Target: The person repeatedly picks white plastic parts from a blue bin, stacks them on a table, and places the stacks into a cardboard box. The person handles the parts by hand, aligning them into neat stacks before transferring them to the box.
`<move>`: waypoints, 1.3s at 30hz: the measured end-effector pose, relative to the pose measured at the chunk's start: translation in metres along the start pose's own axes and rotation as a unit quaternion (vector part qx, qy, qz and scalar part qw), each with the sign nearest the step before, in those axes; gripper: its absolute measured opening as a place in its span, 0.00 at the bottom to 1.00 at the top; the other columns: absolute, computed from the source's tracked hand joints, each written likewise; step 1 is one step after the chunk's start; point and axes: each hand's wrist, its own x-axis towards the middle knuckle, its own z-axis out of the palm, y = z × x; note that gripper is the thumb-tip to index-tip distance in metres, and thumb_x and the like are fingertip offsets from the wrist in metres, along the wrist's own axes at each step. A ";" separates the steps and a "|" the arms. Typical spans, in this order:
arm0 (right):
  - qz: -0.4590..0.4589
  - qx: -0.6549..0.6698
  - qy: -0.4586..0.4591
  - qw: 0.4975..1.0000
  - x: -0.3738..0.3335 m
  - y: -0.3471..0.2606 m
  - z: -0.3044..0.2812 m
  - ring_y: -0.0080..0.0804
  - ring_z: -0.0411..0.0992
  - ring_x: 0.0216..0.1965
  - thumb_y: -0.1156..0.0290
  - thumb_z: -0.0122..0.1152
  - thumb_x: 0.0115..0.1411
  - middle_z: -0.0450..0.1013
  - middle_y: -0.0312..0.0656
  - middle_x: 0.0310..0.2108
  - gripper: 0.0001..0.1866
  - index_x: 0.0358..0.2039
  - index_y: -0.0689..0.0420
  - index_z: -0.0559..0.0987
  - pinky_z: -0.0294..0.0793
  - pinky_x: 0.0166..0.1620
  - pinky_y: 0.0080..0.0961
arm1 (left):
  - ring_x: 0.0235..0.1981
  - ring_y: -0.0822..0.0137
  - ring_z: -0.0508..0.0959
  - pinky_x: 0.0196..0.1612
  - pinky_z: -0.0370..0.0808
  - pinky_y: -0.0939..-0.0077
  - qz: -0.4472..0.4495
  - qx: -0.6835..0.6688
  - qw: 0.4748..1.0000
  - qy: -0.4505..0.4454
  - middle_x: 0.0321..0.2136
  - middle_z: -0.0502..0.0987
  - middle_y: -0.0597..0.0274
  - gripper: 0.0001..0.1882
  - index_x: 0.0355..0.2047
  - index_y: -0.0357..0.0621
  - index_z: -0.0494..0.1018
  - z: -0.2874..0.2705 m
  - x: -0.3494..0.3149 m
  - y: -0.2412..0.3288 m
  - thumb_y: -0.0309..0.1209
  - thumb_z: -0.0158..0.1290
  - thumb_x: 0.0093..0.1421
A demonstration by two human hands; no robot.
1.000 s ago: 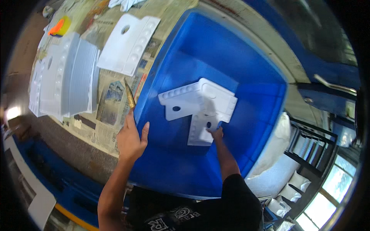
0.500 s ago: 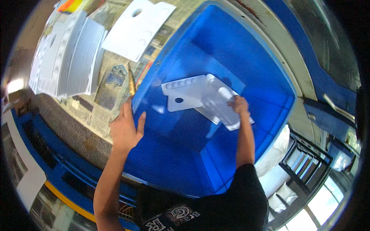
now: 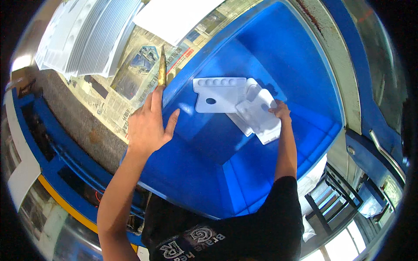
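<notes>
Several white plastic paint palettes lie overlapping in a deep blue bin (image 3: 196, 191). One palette (image 3: 226, 104) lies flat with its thumb hole and row of round wells showing. Beside it, my right hand (image 3: 282, 111) grips the edge of a second palette (image 3: 261, 106), which overlaps others beneath. My left hand (image 3: 150, 122) is at the bin's left rim, fingers stretched and thumb apart. A slim brass-coloured pointed tool (image 3: 162, 71) runs up from its fingertips over the newspaper; its lower end is hidden, so I cannot tell if the hand holds it.
A tall stack of white palettes (image 3: 89, 39) stands at the upper left on a newspaper-covered table (image 3: 115, 108). Another white sheet-like piece (image 3: 174, 19) lies beside it. Blue machine framing with a metal handle (image 3: 385, 154) is at the right, and a dark rack (image 3: 333, 202) at the lower right.
My right hand has brought its palette into closer line with those beneath it. The left hand keeps its place by the rim and the tool. The whole view has shifted.
</notes>
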 end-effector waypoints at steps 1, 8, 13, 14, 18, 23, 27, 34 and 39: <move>0.017 0.000 0.052 0.999 0.005 -0.007 0.008 0.45 0.67 0.54 0.54 0.70 0.44 0.70 0.44 0.52 0.35 0.53 0.50 0.72 0.62 0.51 0.52 | 0.31 0.47 0.78 0.32 0.76 0.59 0.005 0.003 1.000 0.005 0.40 0.73 0.44 0.33 0.56 0.35 0.57 0.000 0.000 0.000 0.43 0.52 0.57; -0.185 -0.060 0.261 0.945 0.025 -0.169 0.044 0.39 0.58 0.61 0.52 0.74 0.39 0.64 0.41 0.56 0.42 0.55 0.51 0.69 0.53 0.57 0.56 | 0.31 0.48 0.78 0.32 0.77 0.61 0.000 0.016 1.000 -0.014 0.41 0.72 0.46 0.38 0.57 0.34 0.56 -0.002 0.001 0.001 0.46 0.55 0.53; -0.182 -0.177 0.077 0.964 0.046 -0.234 0.026 0.36 0.61 0.59 0.53 0.77 0.34 0.69 0.38 0.53 0.40 0.50 0.52 0.74 0.46 0.61 0.58 | 0.31 0.43 0.78 0.34 0.75 0.57 -0.007 -0.006 1.000 -0.009 0.39 0.73 0.41 0.36 0.55 0.38 0.56 -0.003 0.001 0.001 0.44 0.58 0.52; -0.194 -0.126 -0.011 0.973 0.052 -0.236 0.018 0.38 0.65 0.56 0.55 0.76 0.34 0.71 0.37 0.51 0.36 0.47 0.48 0.75 0.46 0.61 0.59 | 0.31 0.44 0.78 0.34 0.75 0.57 -0.010 -0.008 1.000 -0.013 0.39 0.73 0.41 0.36 0.55 0.37 0.57 -0.003 0.000 0.001 0.44 0.58 0.52; -0.371 0.009 -0.025 0.928 0.043 -0.224 -0.018 0.36 0.72 0.48 0.58 0.74 0.38 0.77 0.37 0.39 0.27 0.42 0.43 0.78 0.54 0.55 0.53 | 0.32 0.44 0.78 0.34 0.75 0.57 0.000 -0.002 1.000 -0.003 0.39 0.74 0.40 0.37 0.55 0.36 0.57 -0.003 0.000 -0.001 0.46 0.58 0.52; -0.557 0.209 0.041 0.803 -0.029 -0.182 -0.075 0.34 0.71 0.45 0.80 0.63 0.47 0.77 0.33 0.36 0.11 0.31 0.52 0.75 0.57 0.51 0.36 | 0.34 0.47 0.78 0.35 0.77 0.59 -0.001 0.012 1.000 -0.015 0.42 0.72 0.46 0.36 0.54 0.36 0.57 -0.005 -0.002 0.001 0.46 0.56 0.53; -0.434 0.206 0.274 0.833 -0.085 -0.120 -0.100 0.33 0.72 0.47 0.89 0.50 0.42 0.77 0.34 0.41 0.17 0.30 0.53 0.75 0.62 0.45 0.32 | 0.32 0.44 0.78 0.34 0.76 0.56 -0.006 0.020 1.000 -0.017 0.40 0.74 0.41 0.36 0.54 0.36 0.57 -0.008 -0.002 0.005 0.46 0.56 0.53; -0.122 0.067 0.230 0.963 -0.118 -0.037 -0.031 0.50 0.70 0.44 0.80 0.50 0.50 0.72 0.46 0.41 0.19 0.44 0.55 0.68 0.72 0.44 0.46 | 0.41 0.45 0.76 0.40 0.74 0.54 0.062 0.015 0.995 0.082 0.44 0.72 0.44 0.30 0.52 0.39 0.61 -0.012 -0.008 0.009 0.39 0.56 0.53; -0.078 0.050 0.313 0.945 -0.107 -0.036 0.049 0.41 0.65 0.51 0.79 0.52 0.49 0.68 0.40 0.47 0.20 0.45 0.53 0.71 0.70 0.46 0.39 | 0.41 0.53 0.77 0.43 0.74 0.59 0.326 -0.193 0.920 0.095 0.39 0.76 0.55 0.13 0.39 0.44 0.72 0.066 -0.036 0.040 0.27 0.55 0.51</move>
